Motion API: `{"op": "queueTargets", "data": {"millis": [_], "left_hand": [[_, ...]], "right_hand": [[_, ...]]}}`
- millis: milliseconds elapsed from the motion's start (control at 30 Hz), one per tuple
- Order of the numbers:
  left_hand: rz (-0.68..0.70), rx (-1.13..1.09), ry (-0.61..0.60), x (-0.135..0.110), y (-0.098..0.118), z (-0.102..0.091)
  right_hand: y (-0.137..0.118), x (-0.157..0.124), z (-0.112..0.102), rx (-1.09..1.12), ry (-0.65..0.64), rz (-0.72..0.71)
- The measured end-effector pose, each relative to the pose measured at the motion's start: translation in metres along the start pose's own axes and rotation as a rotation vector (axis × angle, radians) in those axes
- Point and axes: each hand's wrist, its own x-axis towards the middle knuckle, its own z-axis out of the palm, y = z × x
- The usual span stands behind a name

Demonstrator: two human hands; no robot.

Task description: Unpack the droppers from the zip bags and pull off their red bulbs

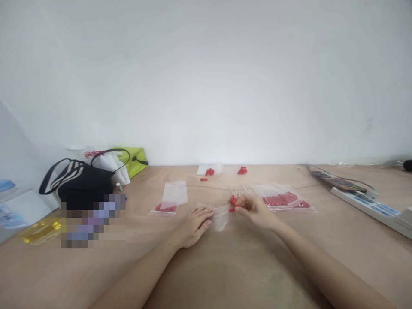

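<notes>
Pale brown plywood worktop (206, 270) carries everything in front of you. Near its left edge sits a black fabric bag with white stripes (80, 186), and along the right edge lies a long white power strip (373, 208). Just beyond your right hand (256, 211), a flat clear plastic packet of thin red-tipped sticks (280, 199) lies with its long axis running left to right. Your left hand (193, 224) rests palm down, fingers flat and close together, on the left end of a small clear plastic zip bag (222, 219). That bag lies between your hands, with its right end toward your right hand. Your right thumb and fingers are pinched narrow on a few small red plastic pieces (232, 201). These sit right at the bag's right end; whether they are inside its mouth cannot be told.
</notes>
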Motion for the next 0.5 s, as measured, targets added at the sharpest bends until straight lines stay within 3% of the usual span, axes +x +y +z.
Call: {"op": "queueTargets", "data": {"millis": [67,167,300,367,500], "left_hand": [[0.024,0.043,0.041,0.0,-0.001,0.002],[0.085,0.105,0.154,0.001,-0.001,0.007],[0.039,0.024,0.26,0.003,0.004,0.016],[-0.013,-0.03,0.292,0.004,0.007,0.018],[-0.096,-0.013,0.387,0.005,0.008,0.016]], "right_hand": [[-0.007,0.004,-0.025,0.139,0.01,0.048],[-0.009,0.01,-0.054,0.163,0.27,0.043],[0.01,0.014,-0.058,0.028,0.533,-0.022],[0.026,0.014,-0.048,-0.13,0.548,-0.077],[0.052,0.011,-0.029,-0.43,0.401,-0.209]]}}
